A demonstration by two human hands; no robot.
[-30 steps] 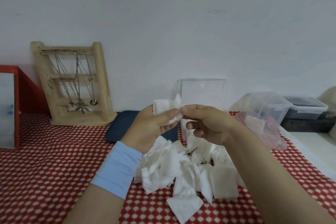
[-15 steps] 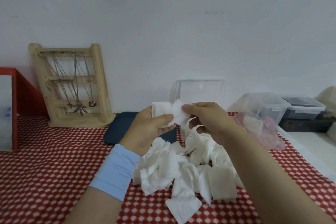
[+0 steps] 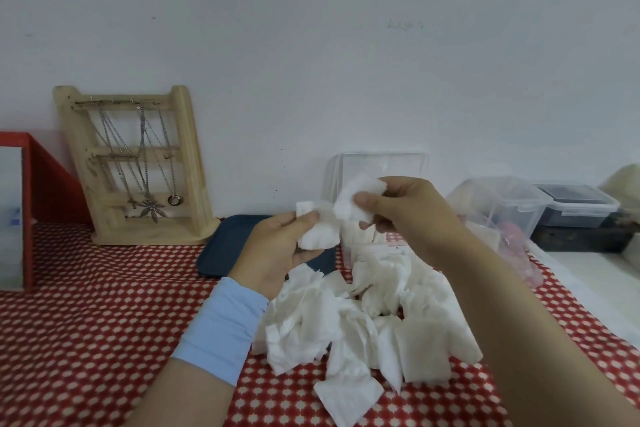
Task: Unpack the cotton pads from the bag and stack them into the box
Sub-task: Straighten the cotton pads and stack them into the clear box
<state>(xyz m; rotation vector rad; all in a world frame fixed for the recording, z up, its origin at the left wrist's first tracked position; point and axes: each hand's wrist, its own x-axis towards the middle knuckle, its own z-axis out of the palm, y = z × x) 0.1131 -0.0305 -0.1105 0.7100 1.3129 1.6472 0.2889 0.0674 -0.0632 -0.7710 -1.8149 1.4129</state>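
Both hands are raised above the desk [image 3: 86, 322], which is covered in a red cloth with white dots. The left hand [image 3: 277, 250], with a blue sleeve [image 3: 221, 329] at the wrist, has its grip closed on the lower pad [image 3: 317, 230], thumb on top and fingers curled beneath. The right hand [image 3: 408, 215] pinches the upper pad [image 3: 356, 199] between thumb and fingers, its grip narrow. The two pads touch or overlap at their near corners, the upper one at 1 o'clock from the lower.

Below the hands lies the pile [image 3: 363, 322] of loose white pads, crumpled and overlapping on the cloth, with one flat pad at its 6 o'clock edge. At 12 o'clock from the pile stands the clear box [image 3: 381, 163], partly hidden by the right hand; white pads show low in it, though how they lie cannot be told. The clear bag [image 3: 498, 236] lies at 2 o'clock from the pile, slack, beside the right forearm.

At 10 o'clock from the pile a dark blue tray [image 3: 225, 246] rests flat, and farther that way a wooden stand [image 3: 138, 166] hung with necklaces leans at the wall. Two lidded tubs [image 3: 502, 201] sit at 2 o'clock, beyond the bag. A red frame [image 3: 34, 177] stands at the 9 o'clock edge of the view.
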